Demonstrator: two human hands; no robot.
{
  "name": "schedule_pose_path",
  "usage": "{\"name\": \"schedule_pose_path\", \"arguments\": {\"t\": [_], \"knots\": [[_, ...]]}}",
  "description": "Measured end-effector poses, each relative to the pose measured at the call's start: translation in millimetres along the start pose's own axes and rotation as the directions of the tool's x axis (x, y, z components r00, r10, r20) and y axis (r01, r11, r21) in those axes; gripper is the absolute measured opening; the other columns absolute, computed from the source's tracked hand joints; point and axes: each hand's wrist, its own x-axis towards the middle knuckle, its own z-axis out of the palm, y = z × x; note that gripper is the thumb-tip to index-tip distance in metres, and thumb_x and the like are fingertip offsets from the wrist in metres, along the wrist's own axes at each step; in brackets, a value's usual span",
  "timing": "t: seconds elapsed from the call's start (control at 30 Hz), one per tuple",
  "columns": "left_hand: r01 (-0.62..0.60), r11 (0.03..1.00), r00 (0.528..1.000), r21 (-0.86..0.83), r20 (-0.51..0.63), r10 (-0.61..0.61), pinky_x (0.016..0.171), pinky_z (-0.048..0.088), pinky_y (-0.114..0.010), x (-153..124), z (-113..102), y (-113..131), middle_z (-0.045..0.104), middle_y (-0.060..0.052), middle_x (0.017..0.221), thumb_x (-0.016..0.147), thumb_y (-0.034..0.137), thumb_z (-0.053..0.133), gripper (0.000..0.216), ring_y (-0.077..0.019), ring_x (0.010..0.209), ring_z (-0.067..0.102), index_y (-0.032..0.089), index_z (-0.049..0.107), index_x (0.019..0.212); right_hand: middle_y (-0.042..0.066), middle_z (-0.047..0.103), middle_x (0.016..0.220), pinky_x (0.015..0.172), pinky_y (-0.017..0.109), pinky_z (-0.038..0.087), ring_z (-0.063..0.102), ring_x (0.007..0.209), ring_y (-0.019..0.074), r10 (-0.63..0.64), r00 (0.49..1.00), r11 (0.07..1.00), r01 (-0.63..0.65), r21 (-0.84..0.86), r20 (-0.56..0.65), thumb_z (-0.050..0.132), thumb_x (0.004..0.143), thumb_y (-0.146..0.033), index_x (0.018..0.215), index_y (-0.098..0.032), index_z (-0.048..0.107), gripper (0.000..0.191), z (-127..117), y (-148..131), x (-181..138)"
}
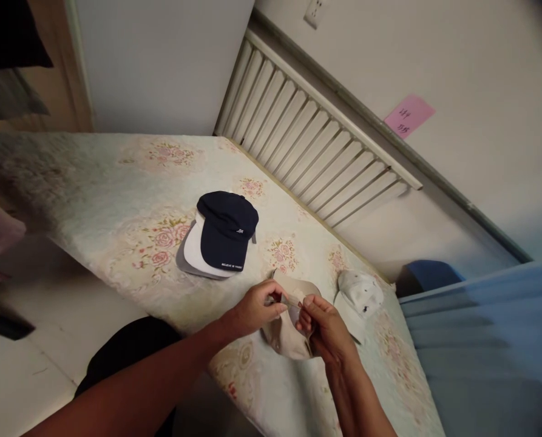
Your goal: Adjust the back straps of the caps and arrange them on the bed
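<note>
A beige baseball cap (285, 341) is in both my hands over the near part of the table, its back strap stretched between them. My left hand (258, 308) pinches one end of the strap between thumb and fingers. On the other side, my right hand (326, 321) has its fingers closed on the strap. To the left lies a stack of caps, a navy cap (227, 227) on top of a white cap (194, 247) and a grey one. Just right of my hands a whitish cap (360, 297) with small dark marks rests on the cloth.
The table has a floral tablecloth (129, 182). Along its far edge runs a white radiator (316, 127) against the wall. A pink note (409, 115) hangs above it. Blue fabric (489, 340) borders the right side, with a dark blue object (430, 276) behind it.
</note>
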Motion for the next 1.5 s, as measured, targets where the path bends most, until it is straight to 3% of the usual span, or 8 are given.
{"name": "schedule_pose_path", "arguments": {"t": [0.13, 0.3, 0.67, 1.0, 1.5], "knots": [[0.050, 0.987, 0.998, -0.150, 0.037, -0.045, 0.077, 0.041, -0.027, 0.6, 0.1, -3.6, 0.059, -0.001, 0.084, 0.072, 0.019, 0.057, 0.017, -0.0142, 0.083, 0.053, 0.016, 0.060, 0.089, -0.005, 0.050, 0.045, 0.051, 0.022, 0.040, 0.042, 0.043, 0.0075, 0.046, 0.998, 0.998, -0.044, -0.035, 0.043, 0.077, 0.062, -0.034, 0.059, -0.017, 0.059, 0.024, -4.1, -1.0, 1.9], [0.207, 0.891, 0.978, -0.404, 0.100, -0.182, 0.062, 0.036, -0.023, 0.0, 0.7, -3.0, 0.057, 0.002, 0.076, 0.072, 0.024, 0.060, 0.021, -0.0106, 0.068, 0.050, 0.016, 0.057, 0.090, -0.001, 0.056, 0.051, 0.054, 0.022, 0.041, 0.048, 0.048, 0.0091, 0.080, 0.992, 0.995, -0.084, 0.043, 0.099, 0.078, 0.061, -0.033, 0.057, -0.016, 0.060, 0.025, -3.6, 1.5, 1.9], [0.261, 0.692, 0.963, -0.673, 0.137, -0.230, 0.068, 0.041, -0.025, -2.4, 5.9, -13.0, 0.059, 0.000, 0.079, 0.074, 0.024, 0.063, 0.020, -0.0107, 0.068, 0.056, 0.016, 0.057, 0.092, 0.000, 0.059, 0.053, 0.048, 0.016, 0.034, 0.046, 0.046, 0.0061, 0.096, 0.988, 0.989, -0.108, 0.100, 0.121, 0.076, 0.063, -0.028, 0.060, -0.014, 0.063, 0.019, 4.1, 16.3, 2.9], [0.275, 0.633, 0.959, -0.723, 0.163, -0.231, 0.069, 0.043, -0.025, -2.8, 6.8, -7.4, 0.058, 0.000, 0.079, 0.072, 0.026, 0.068, 0.023, -0.0107, 0.069, 0.056, 0.016, 0.057, 0.090, 0.000, 0.057, 0.051, 0.046, 0.016, 0.034, 0.045, 0.044, 0.0054, 0.114, 0.991, 0.986, -0.122, 0.110, 0.076, 0.077, 0.060, -0.028, 0.057, -0.013, 0.063, 0.021, 9.9, 17.5, 1.3], [0.257, 0.720, 0.966, -0.645, 0.142, -0.217, 0.064, 0.040, -0.022, -2.4, 7.4, -13.6, 0.059, 0.001, 0.077, 0.069, 0.019, 0.064, 0.022, -0.0094, 0.067, 0.054, 0.016, 0.058, 0.090, -0.002, 0.052, 0.047, 0.043, 0.018, 0.029, 0.040, 0.042, 0.0056, 0.121, 0.993, 0.983, -0.119, 0.143, -0.006, 0.077, 0.057, -0.031, 0.052, -0.015, 0.056, 0.027, 27.1, 19.7, -2.9]]}}
